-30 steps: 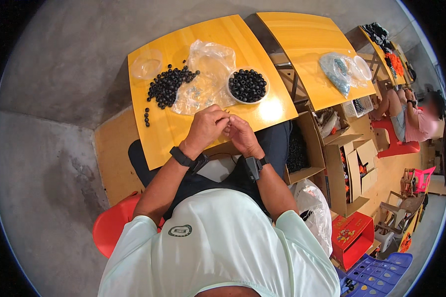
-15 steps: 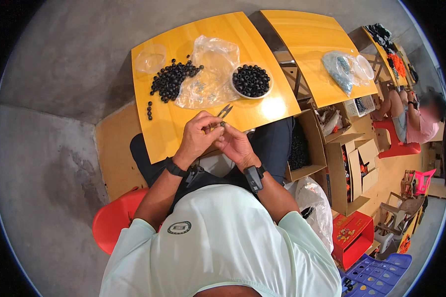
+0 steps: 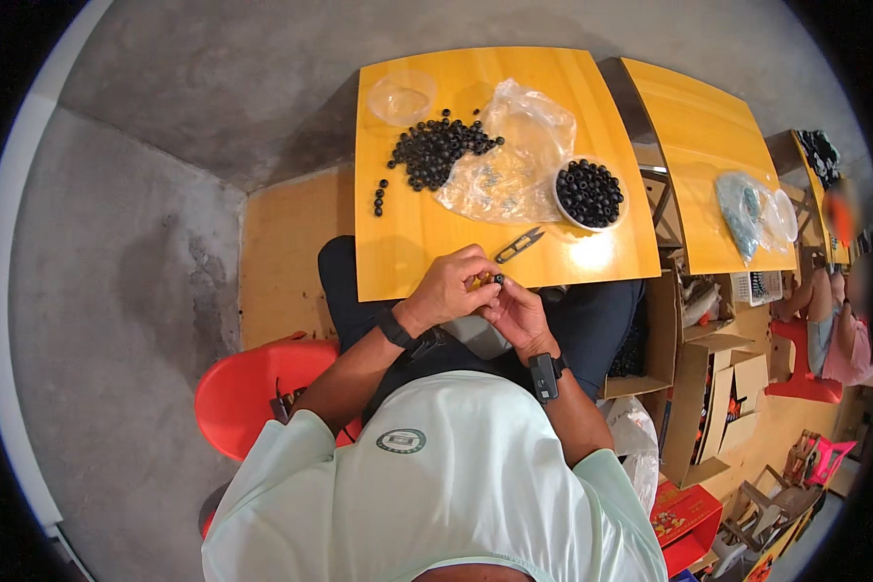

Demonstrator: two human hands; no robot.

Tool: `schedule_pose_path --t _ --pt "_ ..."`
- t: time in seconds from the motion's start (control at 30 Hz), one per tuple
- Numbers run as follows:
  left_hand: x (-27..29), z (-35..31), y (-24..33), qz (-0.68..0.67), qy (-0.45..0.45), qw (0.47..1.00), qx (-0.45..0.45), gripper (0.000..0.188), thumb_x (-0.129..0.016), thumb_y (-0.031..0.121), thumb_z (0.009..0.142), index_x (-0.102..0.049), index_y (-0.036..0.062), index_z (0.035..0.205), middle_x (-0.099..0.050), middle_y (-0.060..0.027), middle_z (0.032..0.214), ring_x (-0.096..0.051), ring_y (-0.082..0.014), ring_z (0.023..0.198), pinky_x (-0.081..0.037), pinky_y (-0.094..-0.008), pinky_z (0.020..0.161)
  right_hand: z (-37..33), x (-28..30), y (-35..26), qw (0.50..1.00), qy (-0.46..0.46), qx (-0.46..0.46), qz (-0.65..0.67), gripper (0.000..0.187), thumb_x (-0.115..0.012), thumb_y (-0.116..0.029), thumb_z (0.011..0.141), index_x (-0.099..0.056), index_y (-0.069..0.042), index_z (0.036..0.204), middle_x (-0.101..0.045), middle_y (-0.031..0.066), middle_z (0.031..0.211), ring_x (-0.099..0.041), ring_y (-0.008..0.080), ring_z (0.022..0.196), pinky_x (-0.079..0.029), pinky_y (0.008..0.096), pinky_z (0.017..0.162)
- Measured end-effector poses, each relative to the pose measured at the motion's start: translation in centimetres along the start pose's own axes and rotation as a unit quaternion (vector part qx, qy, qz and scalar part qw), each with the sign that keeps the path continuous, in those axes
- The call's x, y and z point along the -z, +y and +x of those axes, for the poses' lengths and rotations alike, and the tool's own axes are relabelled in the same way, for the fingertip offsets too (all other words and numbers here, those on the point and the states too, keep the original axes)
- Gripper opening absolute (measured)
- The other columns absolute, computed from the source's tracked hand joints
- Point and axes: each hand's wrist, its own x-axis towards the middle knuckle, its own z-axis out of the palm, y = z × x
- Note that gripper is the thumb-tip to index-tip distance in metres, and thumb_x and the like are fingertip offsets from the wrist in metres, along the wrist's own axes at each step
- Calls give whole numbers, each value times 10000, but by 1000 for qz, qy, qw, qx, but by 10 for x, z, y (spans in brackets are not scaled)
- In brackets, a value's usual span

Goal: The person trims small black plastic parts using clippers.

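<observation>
Both my hands meet just over the near edge of the yellow table point(image 3: 398, 262). My right hand point(image 3: 522, 318) pinches a small black bead point(image 3: 499, 278) between thumb and fingertips. Against it, the fingers of my left hand point(image 3: 448, 291) are pressed together; whatever they hold is too small to make out. Right beyond the fingers lies a pair of thread snips point(image 3: 520, 244). Farther back are a heap of loose black beads point(image 3: 436, 153), a crumpled clear plastic bag point(image 3: 514, 145) and a white bowl point(image 3: 592, 228) full of black beads.
A clear round tub point(image 3: 402, 97) stands at the table's far left. Several single beads point(image 3: 379, 199) lie in a short row. To the right are a second table point(image 3: 708, 116), open cardboard boxes point(image 3: 698, 417) and a seated person point(image 3: 839, 335). A red stool point(image 3: 252, 398) is at my left.
The view has swung, so the table and my hands appear farther right and slightly lower. My hands stay together at the bead, with slightly shifted fingers.
</observation>
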Motion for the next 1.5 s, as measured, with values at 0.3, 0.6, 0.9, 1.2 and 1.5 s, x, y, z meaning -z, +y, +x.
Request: schedule_pose_path --t 0.3,0.6,0.9,1.2,1.5 --pt "113 -6 -97 69 278 937 201 143 -694 130 842 -702 -4 893 -676 -29 759 -598 -80 690 -477 -245 636 5 9 -15 999 -13 37 36 195 -607 -207 940 -597 -35 1034 -526 24 872 -478 134 777 -400 254 636" --pt "149 34 -109 229 246 922 191 152 -685 144 823 -705 5 882 -693 -97 781 -658 -199 699 -509 -299 662 11 9 -35 996 -10 82 26 160 -580 -201 955 -589 -51 1011 -484 14 872 -459 129 781 -407 252 649" --pt "95 91 -85 174 137 971 88 122 -686 136 792 -701 20 827 -678 -122 805 -664 -284 751 -513 -366 671 13 9 -32 995 5 91 33 197 -591 -219 954 -591 -40 1036 -520 25 884 -480 135 787 -420 259 656" --pt "117 124 -129 290 236 921 109 110 -672 132 773 -703 33 809 -678 -137 821 -660 -319 769 -523 -392 692 9 12 -33 996 0 88 30 206 -601 -226 943 -571 -35 1015 -509 29 872 -477 134 792 -417 259 653" --pt "147 181 -134 365 158 905 150 122 -661 164 753 -723 79 814 -689 -154 795 -663 -344 827 -529 -420 736 12 14 -33 996 3 90 19 206 -622 -230 932 -590 -43 1012 -522 33 890 -491 141 799 -422 262 660"
